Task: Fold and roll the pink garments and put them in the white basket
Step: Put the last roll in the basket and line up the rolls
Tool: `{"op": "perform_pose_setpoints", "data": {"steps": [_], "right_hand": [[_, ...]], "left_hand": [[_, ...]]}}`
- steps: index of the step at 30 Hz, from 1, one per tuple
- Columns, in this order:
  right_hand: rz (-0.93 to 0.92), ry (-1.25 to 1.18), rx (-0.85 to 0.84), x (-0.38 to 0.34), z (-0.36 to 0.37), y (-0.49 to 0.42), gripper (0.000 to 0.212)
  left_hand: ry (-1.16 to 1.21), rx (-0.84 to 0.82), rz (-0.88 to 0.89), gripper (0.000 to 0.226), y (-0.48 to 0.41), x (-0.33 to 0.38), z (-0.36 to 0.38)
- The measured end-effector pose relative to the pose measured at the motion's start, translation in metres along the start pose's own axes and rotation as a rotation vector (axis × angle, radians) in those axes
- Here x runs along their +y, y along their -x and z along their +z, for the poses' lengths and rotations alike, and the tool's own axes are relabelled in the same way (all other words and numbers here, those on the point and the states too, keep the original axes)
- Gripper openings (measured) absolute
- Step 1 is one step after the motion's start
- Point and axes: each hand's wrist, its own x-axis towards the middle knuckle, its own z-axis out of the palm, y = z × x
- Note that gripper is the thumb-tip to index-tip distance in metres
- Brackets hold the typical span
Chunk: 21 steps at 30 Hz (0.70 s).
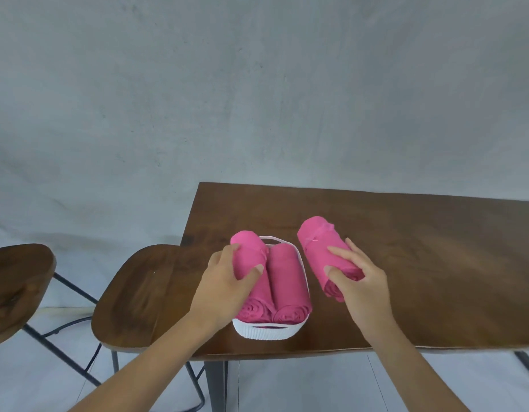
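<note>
A white basket [266, 333] stands near the front left corner of the brown table [420, 263]. Two rolled pink garments lie in it side by side. My left hand [227, 278] grips the left roll [250, 248], thumb on its right side and fingers over its left. The right roll in the basket [287, 281] lies untouched. My right hand [358, 278] holds a third pink roll [319, 242] just right of the basket, above the tabletop, with fingers curled round its near end.
Two wooden stools with black metal legs stand left of the table, one [138, 295] touching the table's left edge and another [16, 283] farther left. A grey wall rises behind. The table's right half is bare wood.
</note>
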Motion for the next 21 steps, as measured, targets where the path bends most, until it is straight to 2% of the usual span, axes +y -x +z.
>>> {"op": "perform_pose_setpoints", "data": {"steps": [6, 12, 15, 18, 21], "right_hand": [[0.01, 0.239, 0.09, 0.069, -0.005, -0.002, 0.042], [-0.015, 0.314, 0.034, 0.109, 0.009, 0.015, 0.043], [-0.068, 0.356, 0.01, 0.12, 0.016, 0.022, 0.047], [-0.06, 0.393, 0.007, 0.121, 0.019, 0.023, 0.046], [-0.037, 0.414, 0.032, 0.119, 0.021, 0.021, 0.036]], "left_hand": [[-0.191, -0.042, -0.029, 0.101, -0.006, 0.013, 0.018], [0.021, -0.038, -0.014, 0.097, -0.017, 0.0, 0.013], [0.146, 0.028, 0.035, 0.095, -0.018, -0.01, 0.0], [0.161, 0.11, 0.078, 0.098, -0.024, -0.024, -0.019], [0.154, 0.147, 0.044, 0.099, -0.028, -0.044, -0.039]]}}
